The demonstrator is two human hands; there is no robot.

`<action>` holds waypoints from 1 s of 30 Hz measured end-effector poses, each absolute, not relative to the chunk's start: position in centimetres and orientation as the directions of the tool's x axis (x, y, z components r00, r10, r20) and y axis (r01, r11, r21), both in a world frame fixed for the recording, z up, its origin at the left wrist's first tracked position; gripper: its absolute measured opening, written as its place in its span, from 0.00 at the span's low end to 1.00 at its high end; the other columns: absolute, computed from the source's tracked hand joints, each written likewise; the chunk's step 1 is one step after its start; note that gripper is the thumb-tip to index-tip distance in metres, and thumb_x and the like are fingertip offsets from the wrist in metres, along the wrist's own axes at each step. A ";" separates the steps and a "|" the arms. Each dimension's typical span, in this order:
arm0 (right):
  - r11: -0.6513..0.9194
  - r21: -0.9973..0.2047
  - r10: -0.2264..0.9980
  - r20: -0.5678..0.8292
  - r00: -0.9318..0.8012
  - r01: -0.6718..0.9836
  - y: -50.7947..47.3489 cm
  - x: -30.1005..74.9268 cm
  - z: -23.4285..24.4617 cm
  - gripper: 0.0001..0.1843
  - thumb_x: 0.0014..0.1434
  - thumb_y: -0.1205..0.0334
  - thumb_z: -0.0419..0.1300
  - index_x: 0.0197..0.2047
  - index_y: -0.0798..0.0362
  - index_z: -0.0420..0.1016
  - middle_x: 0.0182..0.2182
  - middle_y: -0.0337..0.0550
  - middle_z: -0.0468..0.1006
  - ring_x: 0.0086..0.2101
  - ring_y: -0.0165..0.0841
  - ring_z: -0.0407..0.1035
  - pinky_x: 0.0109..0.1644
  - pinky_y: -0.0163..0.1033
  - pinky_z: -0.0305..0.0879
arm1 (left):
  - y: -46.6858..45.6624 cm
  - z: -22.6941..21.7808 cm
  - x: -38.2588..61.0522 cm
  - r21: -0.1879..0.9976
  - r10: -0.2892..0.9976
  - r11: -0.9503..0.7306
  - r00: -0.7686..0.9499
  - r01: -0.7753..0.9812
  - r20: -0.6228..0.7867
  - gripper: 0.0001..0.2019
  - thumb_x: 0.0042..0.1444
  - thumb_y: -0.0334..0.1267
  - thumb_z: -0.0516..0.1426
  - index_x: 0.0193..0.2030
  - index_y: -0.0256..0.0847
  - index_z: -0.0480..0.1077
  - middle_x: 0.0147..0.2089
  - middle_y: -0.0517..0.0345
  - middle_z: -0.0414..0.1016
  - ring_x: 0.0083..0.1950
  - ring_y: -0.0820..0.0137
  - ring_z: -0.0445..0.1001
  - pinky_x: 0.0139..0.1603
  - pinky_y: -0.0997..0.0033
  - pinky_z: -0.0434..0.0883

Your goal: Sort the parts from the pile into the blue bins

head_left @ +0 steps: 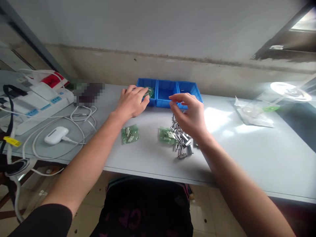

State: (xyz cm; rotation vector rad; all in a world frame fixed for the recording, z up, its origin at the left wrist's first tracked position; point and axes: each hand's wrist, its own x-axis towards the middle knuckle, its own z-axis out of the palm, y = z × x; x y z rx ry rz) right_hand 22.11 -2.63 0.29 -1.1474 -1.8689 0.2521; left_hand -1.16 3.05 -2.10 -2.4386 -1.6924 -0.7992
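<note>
One green packet [149, 92] (partly hidden) lies at the left fingers [140, 91].

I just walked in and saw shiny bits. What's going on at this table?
A person's left hand is at the leftmost blue plastic box, its fingers by a green see-through packet inside. The right hand is above a pile of loose silver metal parts, fingertips close together; I can't tell if they hold anything. Two more green packets with metal pieces lie on the grey table, one right beside the pile.

Shiny met. pins [181, 141], plast. bins [162, 103]
</note>
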 end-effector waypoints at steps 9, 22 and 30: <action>0.630 -0.456 0.738 0.604 -0.302 0.629 -2.8 21.8 0.0 0.10 0.68 0.61 0.56 0.44 0.48 0.80 0.38 0.43 0.83 0.43 0.41 0.72 0.53 0.47 0.66 | 3.1 -2.1 -1.2 0.198 0.853 -0.392 0.274 0.898 0.445 0.23 0.71 0.56 0.50 0.62 0.49 0.74 0.65 0.48 0.75 0.67 0.45 0.65 0.63 0.37 0.64; 0.891 -0.320 0.454 0.615 -0.645 0.322 -8.9 20.6 4.0 0.08 0.70 0.68 0.57 0.48 0.55 0.78 0.36 0.45 0.80 0.36 0.33 0.70 0.41 0.40 0.68 | 1.9 -0.8 -0.6 0.196 0.880 -0.376 0.282 0.906 0.383 0.24 0.72 0.55 0.50 0.65 0.47 0.72 0.68 0.51 0.72 0.70 0.50 0.62 0.66 0.44 0.61; 0.628 -0.507 0.606 -0.158 -0.779 0.591 -23.3 21.0 -9.6 0.04 0.64 0.64 0.63 0.40 0.55 0.78 0.31 0.46 0.81 0.26 0.35 0.72 0.30 0.37 0.66 | 2.0 -1.0 -0.7 0.229 0.885 -0.397 0.305 0.889 0.351 0.22 0.71 0.53 0.52 0.64 0.45 0.72 0.68 0.49 0.72 0.70 0.48 0.62 0.66 0.42 0.61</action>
